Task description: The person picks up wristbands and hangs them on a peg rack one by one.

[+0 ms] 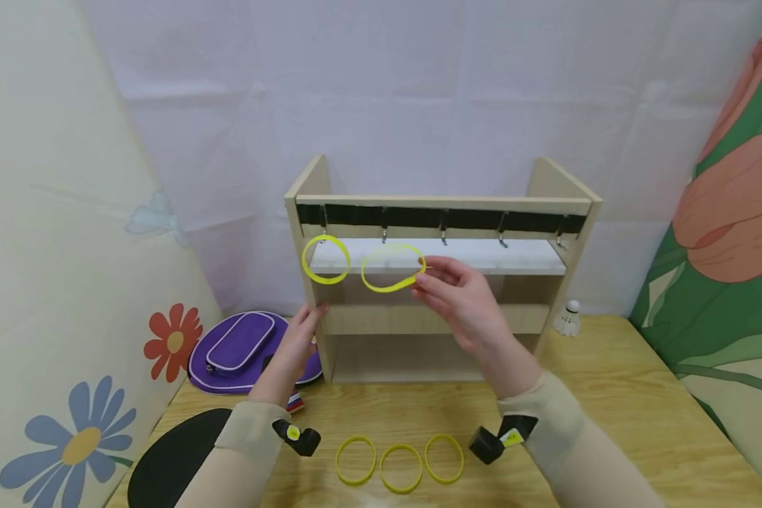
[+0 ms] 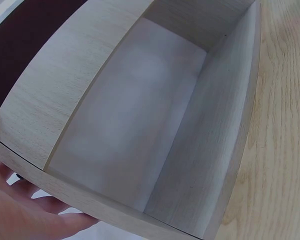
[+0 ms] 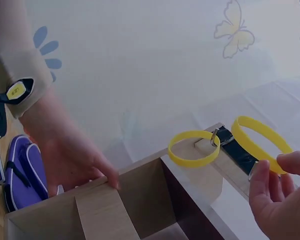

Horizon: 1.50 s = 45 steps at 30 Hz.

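Note:
My right hand [image 1: 460, 300] pinches a yellow wristband [image 1: 381, 288] between thumb and fingertips, in front of the hook strip of a small wooden shelf [image 1: 368, 319]. Another yellow wristband [image 3: 192, 163] hangs from the leftmost metal hook [image 3: 215, 136]. The held band is just right of it, close below the second hook [image 1: 384, 234] in the head view. My left hand [image 1: 297, 346] grips the shelf's left side panel, the thumb on its front edge and the fingers [image 2: 50, 204] along its outer face. On the table before the shelf lie three more yellow wristbands [image 1: 356, 482].
Three bare hooks continue to the right along the black strip [image 1: 473, 217]. A purple bag [image 1: 228, 384] lies left of the shelf, and a shuttlecock [image 1: 568, 321] stands at its right. A black round object [image 1: 171, 466] sits at the table's front left.

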Motion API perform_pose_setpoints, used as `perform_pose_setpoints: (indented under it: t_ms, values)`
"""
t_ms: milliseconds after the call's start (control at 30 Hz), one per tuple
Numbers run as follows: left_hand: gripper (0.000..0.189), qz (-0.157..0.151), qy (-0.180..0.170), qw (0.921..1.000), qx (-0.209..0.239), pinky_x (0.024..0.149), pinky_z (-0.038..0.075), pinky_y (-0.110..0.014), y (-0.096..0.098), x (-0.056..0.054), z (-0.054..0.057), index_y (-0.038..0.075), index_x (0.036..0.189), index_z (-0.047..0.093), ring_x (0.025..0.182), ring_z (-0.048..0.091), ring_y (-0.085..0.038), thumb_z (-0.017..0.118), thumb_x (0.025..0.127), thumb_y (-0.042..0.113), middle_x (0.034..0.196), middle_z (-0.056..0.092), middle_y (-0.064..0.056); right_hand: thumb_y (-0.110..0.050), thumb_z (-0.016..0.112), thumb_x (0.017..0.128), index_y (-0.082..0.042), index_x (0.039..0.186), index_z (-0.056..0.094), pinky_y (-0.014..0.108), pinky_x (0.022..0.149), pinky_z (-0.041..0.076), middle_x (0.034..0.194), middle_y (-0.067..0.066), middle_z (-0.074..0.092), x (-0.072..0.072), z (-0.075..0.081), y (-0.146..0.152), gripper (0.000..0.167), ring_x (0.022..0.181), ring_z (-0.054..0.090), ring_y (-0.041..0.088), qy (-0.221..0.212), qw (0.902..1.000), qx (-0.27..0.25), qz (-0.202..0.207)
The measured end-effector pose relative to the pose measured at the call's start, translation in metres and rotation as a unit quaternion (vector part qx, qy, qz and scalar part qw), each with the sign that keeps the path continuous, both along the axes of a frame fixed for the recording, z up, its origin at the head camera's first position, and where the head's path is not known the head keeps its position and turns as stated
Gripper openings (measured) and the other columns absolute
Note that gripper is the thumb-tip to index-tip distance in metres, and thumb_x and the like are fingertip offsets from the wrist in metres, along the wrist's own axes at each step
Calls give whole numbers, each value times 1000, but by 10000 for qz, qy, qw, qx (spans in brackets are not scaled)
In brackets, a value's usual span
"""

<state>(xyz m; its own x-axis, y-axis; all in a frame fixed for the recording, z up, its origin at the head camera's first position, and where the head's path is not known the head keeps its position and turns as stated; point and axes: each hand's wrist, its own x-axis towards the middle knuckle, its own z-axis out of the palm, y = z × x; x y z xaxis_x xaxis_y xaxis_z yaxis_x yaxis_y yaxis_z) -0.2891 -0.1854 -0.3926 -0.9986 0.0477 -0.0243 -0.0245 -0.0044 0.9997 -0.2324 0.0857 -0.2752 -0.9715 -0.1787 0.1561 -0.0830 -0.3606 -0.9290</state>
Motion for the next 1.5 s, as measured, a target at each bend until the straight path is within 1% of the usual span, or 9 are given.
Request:
perform_pose_setpoints:
  t_ms: [133,300,433,600,733,867,1000,1300,1500]
  values:
    - [51,14,6,10000,35,113,30,-59,-1,-1,-1,10,150,32,132,39,-26,38,105,32,144,41,-17,6,56,95,11,134,46,21,80,57,96,2,64,-3,3,-12,41,83,68,10,-176,9994,-269,-108]
    - [47,120,23,9999,16,110,36,-55,0,-2,-2,10,146,37,118,48,-18,40,104,31,131,51,-10,6,58,94,8,132,50,20,78,57,95,3,65,-9,2,-19,39,81,68,11,-446,9966,-598,-362]
    - [49,68,39,10000,59,112,33,-56,0,-1,-1,11,149,35,123,46,-21,40,104,31,136,48,-13,6,60,93,7,129,52,21,78,57,94,4,65,-13,1,-22,36,81,68,11,-571,9945,-733,-477]
    - [50,49,43,10000,68,112,33,-57,0,-2,-1,10,149,34,127,42,-25,40,104,31,141,43,-18,7,60,92,5,127,53,21,78,57,94,3,66,-17,-1,-24,35,82,68,11,-619,9943,-709,-508]
    - [49,85,58,9999,23,109,36,-54,0,-2,-2,9,148,36,119,47,-19,40,104,31,135,48,-14,6,60,93,3,123,55,20,77,57,94,4,65,-19,-4,-23,30,82,68,11,-639,9938,-715,-563]
    - [46,132,93,9999,-9,107,39,-54,-1,-3,-2,9,145,39,109,51,-11,41,104,31,126,53,-7,6,61,93,1,118,57,21,77,57,95,4,64,-22,-6,-22,26,81,68,11,-631,9941,-654,-598]
    - [46,138,98,9999,2,107,39,-52,-1,-2,-3,9,144,40,108,52,-9,41,104,32,123,54,-4,4,63,92,0,118,57,21,78,57,97,4,63,-23,-8,-23,27,82,66,11,-630,9948,-479,-639]
    - [48,166,66,9998,-8,103,41,-45,0,-2,-3,9,146,39,110,51,-10,41,104,32,128,53,-8,1,66,91,-1,120,58,21,73,56,97,2,63,-25,-12,-22,30,78,65,10,-636,9948,-349,-713]
    - [48,135,66,9999,-9,109,36,-54,0,-1,-2,9,147,37,118,47,-17,40,104,32,138,47,-15,2,64,91,-1,120,58,22,73,57,97,2,64,-27,-15,-22,29,80,65,11,-570,9952,-266,-748]
